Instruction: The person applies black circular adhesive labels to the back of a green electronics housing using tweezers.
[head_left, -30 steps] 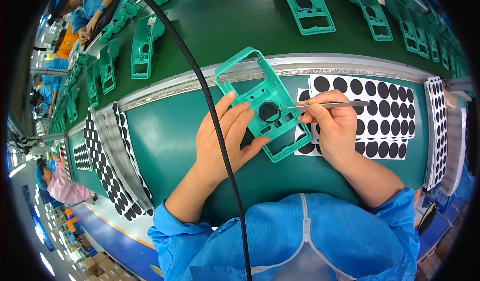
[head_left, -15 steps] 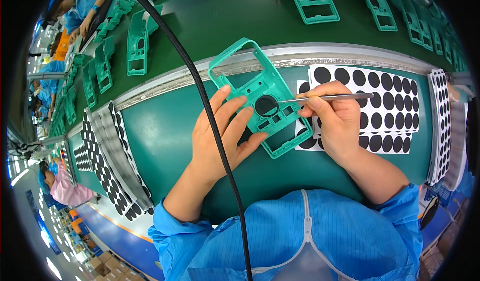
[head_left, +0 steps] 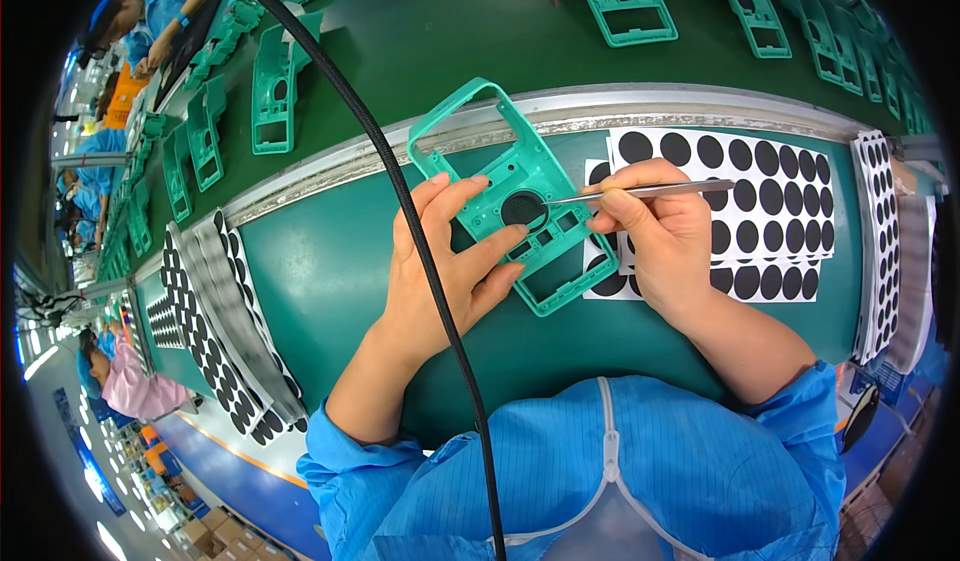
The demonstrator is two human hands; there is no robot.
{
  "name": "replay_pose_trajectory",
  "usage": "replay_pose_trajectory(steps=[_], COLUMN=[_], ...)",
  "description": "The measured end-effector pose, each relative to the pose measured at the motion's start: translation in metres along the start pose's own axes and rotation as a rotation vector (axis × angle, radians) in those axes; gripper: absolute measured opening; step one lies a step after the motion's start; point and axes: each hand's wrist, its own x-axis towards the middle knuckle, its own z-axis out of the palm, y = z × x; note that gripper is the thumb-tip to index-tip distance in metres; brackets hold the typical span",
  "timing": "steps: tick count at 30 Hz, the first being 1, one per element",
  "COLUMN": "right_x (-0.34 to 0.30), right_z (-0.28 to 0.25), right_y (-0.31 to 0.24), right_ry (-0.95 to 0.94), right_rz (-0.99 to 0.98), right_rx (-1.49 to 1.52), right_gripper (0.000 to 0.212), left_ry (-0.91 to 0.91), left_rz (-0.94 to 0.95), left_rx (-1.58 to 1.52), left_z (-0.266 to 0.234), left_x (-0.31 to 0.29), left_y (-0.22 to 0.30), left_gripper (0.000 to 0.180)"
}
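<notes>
Has brought the left hand (head_left: pixel 456 266) round since half a second ago: moved the index fingertip from left of the black disc (head_left: pixel 518 207) onto its near edge, touching it now. Has drifted the green housing (head_left: pixel 540 176) slightly left, too, leaving it at a slant over the near side of the metal rail (head_left: pixel 600 106), left of the white sheets (head_left: pixel 743 195) of black dots. Keeps the left fingers spread along the housing's left side, thumb near its nearer left edge; cannot tell from above how firm a grip, if any, underneath. Holds metal tweezers (head_left: pixel 700 187) in the right hand (head_left: pixel 665 241), pinched narrowly between thumb and fingers, tip at the disc's right edge much as before; cannot make out any gap at the tip. For the work in hand, probably means control of the disc from two sides, finger near and tweezers right, with less chance of sliding or lifting during small adjustments.
</notes>
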Motion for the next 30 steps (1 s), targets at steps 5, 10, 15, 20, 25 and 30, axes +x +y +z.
replay_pose_trajectory(steps=[5,10,15,20,25,30], right_x=[0.000,0.000,-0.001,0.000,0.000,0.000], right_z=[0.001,0.002,0.002,0.002,0.004,0.005], right_y=[-0.002,-0.003,-0.003,-0.002,-0.003,-0.004], right_ry=[0.005,0.013,0.001,-0.005,0.014,0.002], right_rz=[0.010,0.005,-0.008,-0.023,-0.011,-0.036], right_rx=[-0.029,-0.066,-0.114,-0.126,-0.120,-0.133], right_gripper=[0.005,0.006,0.007,0.007,0.006,0.007], left_ry=[-0.017,-0.032,-0.047,-0.045,-0.042,-0.012], left_rz=[-0.010,-0.019,-0.009,0.011,0.030,0.104], left_rx=[-0.029,-0.028,0.020,0.038,0.042,0.084], left_z=[0.001,0.000,0.000,-0.001,-0.002,-0.003], left_x=[-0.001,0.000,0.002,0.004,0.007,0.011], left_y=[-0.002,0.000,0.002,0.003,0.002,0.001], left_gripper=[0.032,0.034,0.039,0.040,0.040,0.042])
